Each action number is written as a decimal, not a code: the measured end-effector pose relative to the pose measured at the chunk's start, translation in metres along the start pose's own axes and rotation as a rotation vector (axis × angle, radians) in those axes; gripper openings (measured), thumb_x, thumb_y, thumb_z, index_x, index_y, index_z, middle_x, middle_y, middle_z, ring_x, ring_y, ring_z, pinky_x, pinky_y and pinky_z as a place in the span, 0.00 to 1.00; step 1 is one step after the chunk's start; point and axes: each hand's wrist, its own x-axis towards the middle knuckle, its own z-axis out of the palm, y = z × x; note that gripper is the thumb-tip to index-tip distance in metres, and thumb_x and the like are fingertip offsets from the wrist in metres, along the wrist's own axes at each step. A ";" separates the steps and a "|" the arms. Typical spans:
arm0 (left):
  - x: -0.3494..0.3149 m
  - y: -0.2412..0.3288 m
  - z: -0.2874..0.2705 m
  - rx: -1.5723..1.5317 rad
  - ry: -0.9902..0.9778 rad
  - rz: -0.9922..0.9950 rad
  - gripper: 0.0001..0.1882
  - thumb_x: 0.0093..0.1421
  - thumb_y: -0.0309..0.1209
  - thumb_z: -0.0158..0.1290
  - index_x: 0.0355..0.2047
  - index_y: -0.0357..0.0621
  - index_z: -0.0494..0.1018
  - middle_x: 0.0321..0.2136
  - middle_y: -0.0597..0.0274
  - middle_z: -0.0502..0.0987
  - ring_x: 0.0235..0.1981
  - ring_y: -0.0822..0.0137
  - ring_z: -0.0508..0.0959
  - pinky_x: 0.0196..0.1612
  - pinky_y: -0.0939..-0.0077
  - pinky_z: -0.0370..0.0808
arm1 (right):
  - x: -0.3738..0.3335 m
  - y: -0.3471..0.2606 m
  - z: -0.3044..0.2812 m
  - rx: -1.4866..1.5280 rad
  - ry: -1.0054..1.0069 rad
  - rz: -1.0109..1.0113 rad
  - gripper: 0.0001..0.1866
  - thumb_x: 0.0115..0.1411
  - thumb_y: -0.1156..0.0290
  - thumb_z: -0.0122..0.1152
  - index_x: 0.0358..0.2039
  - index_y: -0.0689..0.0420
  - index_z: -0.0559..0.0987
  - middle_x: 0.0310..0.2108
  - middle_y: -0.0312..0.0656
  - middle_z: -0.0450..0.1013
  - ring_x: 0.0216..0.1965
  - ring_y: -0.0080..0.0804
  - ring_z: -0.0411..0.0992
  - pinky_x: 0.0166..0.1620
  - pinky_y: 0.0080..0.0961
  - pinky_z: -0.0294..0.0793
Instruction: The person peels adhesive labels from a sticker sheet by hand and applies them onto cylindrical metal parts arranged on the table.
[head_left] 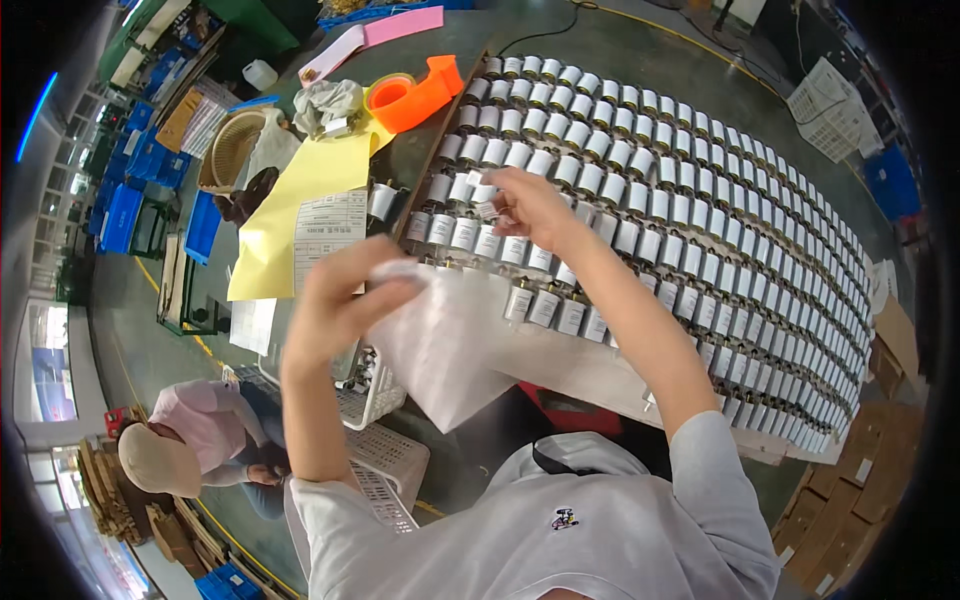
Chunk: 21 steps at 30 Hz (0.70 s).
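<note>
My left hand (345, 300), blurred by motion, pinches the upper edge of a thin whitish sheet (440, 350). The sheet hangs down in front of the table's near edge, faintly marked with rows of patches. My right hand (530, 208) reaches over the left end of the rows, its fingers closed on a small white label (487, 210). Beneath and around it stand many short metal cylinders (463, 233) with white wrappers, set close together in long rows. Whether the right fingers touch a cylinder is hidden.
An orange tape dispenser (405, 100), a crumpled grey cloth (328, 105) and a yellow sheet (275, 225) with a printed form lie at the left. One cylinder (381, 202) stands apart there. White crates (385, 450) are below; a person in a cap (160, 460) sits beyond.
</note>
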 end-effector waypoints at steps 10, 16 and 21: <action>0.053 -0.131 0.017 -0.086 -0.001 -0.547 0.11 0.46 0.19 0.49 0.32 0.33 0.72 0.22 0.68 0.72 0.25 0.79 0.70 0.27 0.84 0.67 | 0.073 0.017 0.019 0.011 0.050 0.270 0.09 0.54 0.64 0.55 0.34 0.51 0.76 0.18 0.30 0.64 0.11 0.14 0.54 0.19 0.17 0.63; 0.066 -0.144 0.041 0.532 0.200 -0.291 0.11 0.43 0.26 0.48 0.28 0.35 0.75 0.35 0.49 0.76 0.35 0.45 0.75 0.40 0.66 0.72 | 0.090 0.024 0.017 0.010 0.033 0.304 0.08 0.55 0.65 0.54 0.33 0.53 0.76 0.17 0.29 0.62 0.10 0.14 0.53 0.19 0.17 0.63; 0.069 -0.165 0.050 0.611 0.228 -0.281 0.12 0.43 0.24 0.48 0.29 0.36 0.76 0.49 0.43 0.68 0.45 0.47 0.72 0.50 0.65 0.68 | 0.094 0.027 0.016 0.031 0.032 0.321 0.07 0.55 0.66 0.54 0.33 0.52 0.77 0.17 0.28 0.62 0.10 0.14 0.53 0.19 0.17 0.63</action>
